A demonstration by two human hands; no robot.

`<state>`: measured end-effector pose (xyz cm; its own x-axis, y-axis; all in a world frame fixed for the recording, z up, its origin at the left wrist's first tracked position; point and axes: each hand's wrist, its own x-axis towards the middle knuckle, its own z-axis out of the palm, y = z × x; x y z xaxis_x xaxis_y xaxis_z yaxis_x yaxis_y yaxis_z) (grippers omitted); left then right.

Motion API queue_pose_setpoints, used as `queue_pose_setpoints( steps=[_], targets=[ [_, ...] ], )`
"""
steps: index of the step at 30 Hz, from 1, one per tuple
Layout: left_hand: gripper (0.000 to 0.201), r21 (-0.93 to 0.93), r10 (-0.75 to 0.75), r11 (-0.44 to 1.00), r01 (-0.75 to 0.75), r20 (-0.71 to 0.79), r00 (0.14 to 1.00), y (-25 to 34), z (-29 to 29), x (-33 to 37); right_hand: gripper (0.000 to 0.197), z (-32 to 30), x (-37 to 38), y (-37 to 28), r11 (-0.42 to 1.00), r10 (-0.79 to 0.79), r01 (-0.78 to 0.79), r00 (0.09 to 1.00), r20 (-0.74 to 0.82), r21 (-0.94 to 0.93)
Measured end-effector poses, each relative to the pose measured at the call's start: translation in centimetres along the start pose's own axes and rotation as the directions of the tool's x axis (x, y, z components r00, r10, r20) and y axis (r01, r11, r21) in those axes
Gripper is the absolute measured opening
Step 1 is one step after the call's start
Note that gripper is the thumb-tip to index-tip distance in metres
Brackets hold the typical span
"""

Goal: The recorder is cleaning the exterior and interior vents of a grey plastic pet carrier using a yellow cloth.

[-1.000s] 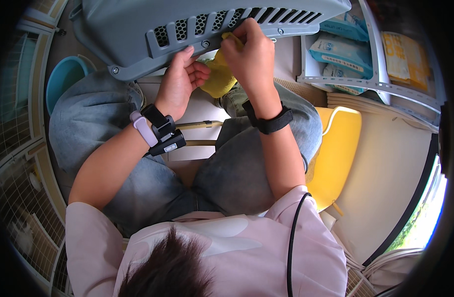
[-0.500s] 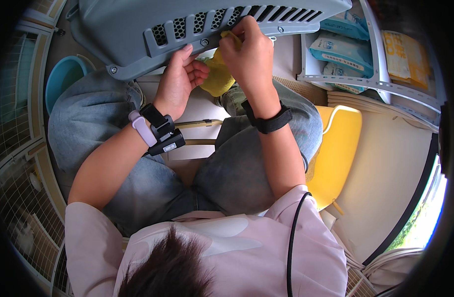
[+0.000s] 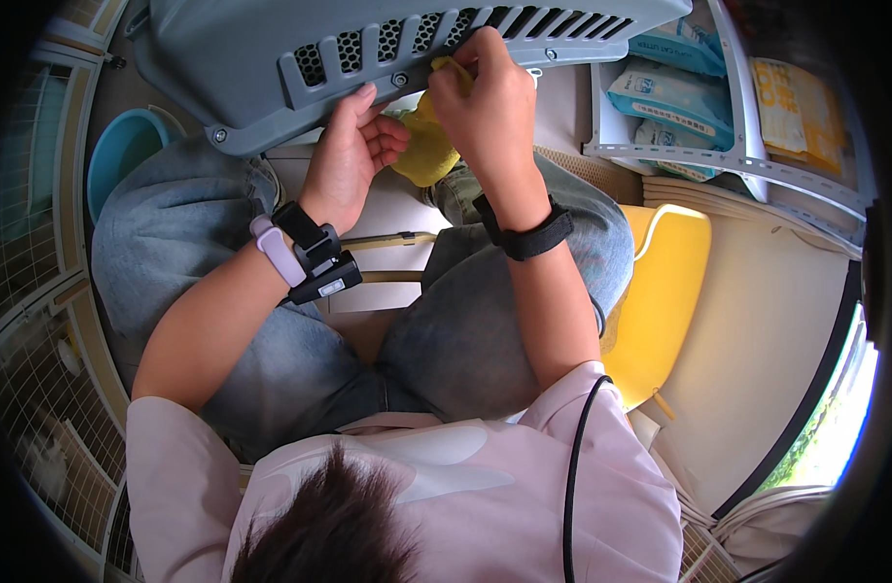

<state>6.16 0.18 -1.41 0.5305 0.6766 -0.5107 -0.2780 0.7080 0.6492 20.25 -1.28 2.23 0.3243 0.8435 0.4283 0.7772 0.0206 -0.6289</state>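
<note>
A grey plastic pet carrier (image 3: 261, 92) with slatted vents is tilted across the top of the view. My left hand (image 3: 349, 160) is at its lower rim, the thumb lying on the rim and the other fingers curled loosely beneath. A yellow cloth (image 3: 426, 151) hangs below the rim, between my hands. My right hand (image 3: 485, 92) pinches the upper part of this cloth against the carrier, just under the vents. The fingertips of my right hand are partly hidden by the hand itself.
A light blue bucket (image 3: 125, 155) stands beyond my left knee. Wire cage doors (image 3: 47, 389) line the left side. At the right are a shelf (image 3: 679, 155) with blue packages (image 3: 669, 97), and a yellow plastic chair (image 3: 664, 291). A cable (image 3: 574, 466) runs over my right shoulder.
Both hands and the carrier have shifted only very slightly. The right hand keeps its pinch on the yellow cloth at nearly the same spot under the vents.
</note>
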Motion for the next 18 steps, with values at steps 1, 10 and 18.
queue_pose_setpoints(
  steps=[1, 10, 18],
  targets=[
    [0.06, 0.0, 0.0, 1.0, 0.0, -0.001, 1.0, -0.01, 0.01, 0.01, 0.014, -0.01, -0.03, -0.01, 1.0, 0.004, -0.004, 1.0, 0.002, -0.003],
    [0.059, -0.003, 0.0, 1.0, 0.0, -0.003, 1.0, -0.19, -0.1, 0.13, 0.014, 0.07, -0.06, 0.04, 1.0, -0.006, 0.006, 1.0, 0.001, -0.006],
    [0.06, 0.001, 0.0, 1.0, 0.0, 0.001, 1.0, -0.1, 0.06, 0.05, 0.014, 0.14, -0.14, 0.35, 0.998, -0.009, 0.009, 1.0, -0.004, -0.067]
  ],
)
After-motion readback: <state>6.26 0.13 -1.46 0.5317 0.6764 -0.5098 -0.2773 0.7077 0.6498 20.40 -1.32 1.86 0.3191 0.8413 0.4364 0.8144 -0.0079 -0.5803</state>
